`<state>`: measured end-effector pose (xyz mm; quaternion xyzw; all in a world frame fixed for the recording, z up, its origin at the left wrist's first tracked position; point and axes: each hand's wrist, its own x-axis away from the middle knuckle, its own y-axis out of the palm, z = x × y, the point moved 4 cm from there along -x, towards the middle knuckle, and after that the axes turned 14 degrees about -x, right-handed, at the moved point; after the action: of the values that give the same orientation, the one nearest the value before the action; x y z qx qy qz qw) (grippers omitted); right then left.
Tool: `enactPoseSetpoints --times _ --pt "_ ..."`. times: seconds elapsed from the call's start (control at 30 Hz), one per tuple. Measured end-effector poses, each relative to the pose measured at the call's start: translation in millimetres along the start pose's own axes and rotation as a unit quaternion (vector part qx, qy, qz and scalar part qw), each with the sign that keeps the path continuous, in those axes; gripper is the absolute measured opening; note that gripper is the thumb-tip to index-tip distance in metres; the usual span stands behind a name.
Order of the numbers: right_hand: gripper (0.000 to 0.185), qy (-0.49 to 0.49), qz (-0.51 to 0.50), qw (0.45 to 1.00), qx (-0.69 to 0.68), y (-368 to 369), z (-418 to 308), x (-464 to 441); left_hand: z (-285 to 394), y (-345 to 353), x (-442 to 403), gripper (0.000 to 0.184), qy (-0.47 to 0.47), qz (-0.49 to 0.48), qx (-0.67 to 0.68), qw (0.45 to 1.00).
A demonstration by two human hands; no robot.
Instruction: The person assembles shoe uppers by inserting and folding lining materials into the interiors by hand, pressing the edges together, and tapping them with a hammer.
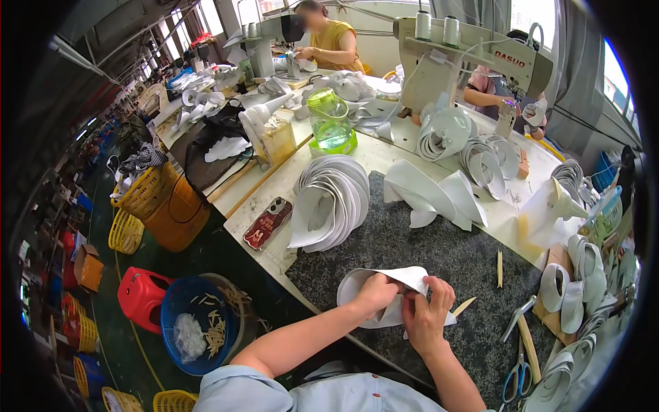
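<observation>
A white curved piece, apparently a shoe upper, is bent into a loop over the dark speckled mat. My left hand reaches inside the loop and grips it, its fingertips partly hidden. My right hand pinches the same piece at its right edge, close to the left fingers. Just right of that hand lies a pale pointed strip. Beyond my hands stands a nested stack of white uppers, and more loose white pieces rest at the mat's far edge.
A phone lies left of the stack, near a green-lidded jar. A hammer and blue-handled scissors are at the right. A blue bucket stands below the table's left edge. Two people work at sewing machines beyond.
</observation>
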<state>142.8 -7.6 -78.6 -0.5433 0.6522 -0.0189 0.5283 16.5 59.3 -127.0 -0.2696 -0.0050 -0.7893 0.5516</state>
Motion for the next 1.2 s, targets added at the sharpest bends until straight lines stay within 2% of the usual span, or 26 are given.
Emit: enactPoseSetpoints --times 0.17,0.2,0.3,0.33,0.47,0.6,0.67,0.77,0.8,0.87,1.0,1.03,1.1,1.13,1.17,1.2 --pt "0.019 -0.003 -0.02 0.999 -0.025 -1.4 -1.4 1.7 -17.2 5.1 -9.5 0.031 0.013 0.03 0.051 0.998" --pt "0.018 -0.004 -0.023 0.999 -0.033 -1.7 0.4 2.3 -16.6 6.3 -10.1 0.031 0.035 0.066 0.013 0.997" --pt "0.015 0.002 -0.03 0.999 -0.038 -1.0 2.7 3.1 -15.3 7.2 -10.1 0.03 0.065 0.093 0.002 0.994" --pt "0.017 0.005 -0.041 0.998 -0.04 -0.6 4.9 4.6 14.2 -1.8 10.7 0.028 -0.005 0.054 -0.046 0.997" --pt "0.017 0.014 -0.074 0.997 -0.034 -1.2 8.2 4.2 -6.8 9.3 -4.3 0.027 0.052 0.011 0.069 0.996" --pt "0.013 0.021 -0.102 0.994 -0.018 -0.6 8.4 5.3 1.6 7.2 8.5 0.026 0.037 0.04 -0.021 0.998" --pt "0.014 0.021 -0.128 0.992 -0.013 0.1 8.7 4.9 6.6 4.9 11.1 0.024 0.031 0.056 -0.131 0.989" --pt "0.016 0.022 -0.148 0.989 -0.007 -1.5 8.3 5.0 9.8 4.5 13.5 0.022 0.032 0.074 -0.209 0.974" --pt "0.016 0.026 -0.149 0.989 -0.007 -0.9 8.9 4.8 7.4 6.0 12.9 0.022 0.03 0.07 -0.211 0.975" --pt "0.016 0.028 -0.158 0.987 -0.008 0.0 8.8 5.9 5.1 7.6 11.7 0.023 0.087 0.111 -0.216 0.966" --pt "0.017 0.039 -0.19 0.978 -0.08 -7.2 8.0 14.1 0.0 6.1 9.6 0.023 0.125 0.088 -0.23 0.961" --pt "0.017 0.042 -0.19 0.978 -0.08 -13.6 9.0 15.6 0.8 3.8 11.6 0.023 0.124 0.085 -0.231 0.961" --pt "0.014 0.038 -0.144 0.966 -0.21 -27.7 10.9 14.5 1.7 -0.9 11.7 0.025 0.14 0.037 -0.226 0.963" --pt "0.03 0.012 -0.103 0.975 -0.197 -33.1 10.8 15.5 -5.0 0.7 9.0 0.025 0.171 0.008 -0.166 0.971" --pt "0.03 0.016 -0.101 0.975 -0.197 -33.9 8.1 16.7 -8.2 0.6 8.6 0.025 0.169 0.004 -0.168 0.971" --pt "0.039 0.113 -0.069 0.968 -0.213 -35.0 10.7 18.0 -7.6 0.3 10.1 0.024 0.155 0.002 -0.177 0.972"
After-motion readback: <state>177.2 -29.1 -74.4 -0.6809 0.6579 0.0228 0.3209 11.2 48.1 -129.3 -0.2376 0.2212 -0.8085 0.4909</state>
